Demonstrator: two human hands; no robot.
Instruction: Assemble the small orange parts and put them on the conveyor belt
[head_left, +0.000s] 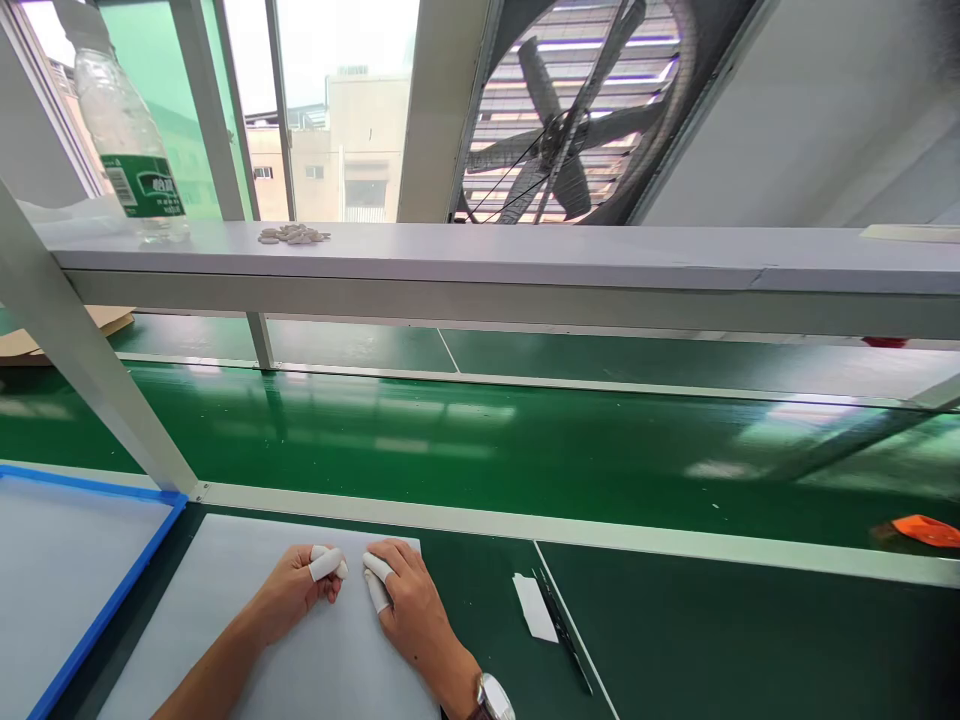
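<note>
Over a white sheet (330,660) on the dark green work surface, my left hand (292,590) is closed, its thumb and fingers drawn together. My right hand (412,605) is just to the right, fingers bent, with its thumb and index tips close together. White covers wrap some fingers on both hands. A small gap separates the two hands. Whatever either pinch holds is too small or hidden to make out. A wristwatch (495,697) sits on my right wrist. Right of that hand lie a small white card (535,608) and thin black tweezers-like tools (566,635).
A blue-edged white board (82,590) is at the left. Beyond a pale rail runs a shiny green belt (450,440), with an orange object (926,530) at right. The raised shelf (525,255) carries a bottle (139,150) and small pale pieces (292,234). Behind is a fan (559,140).
</note>
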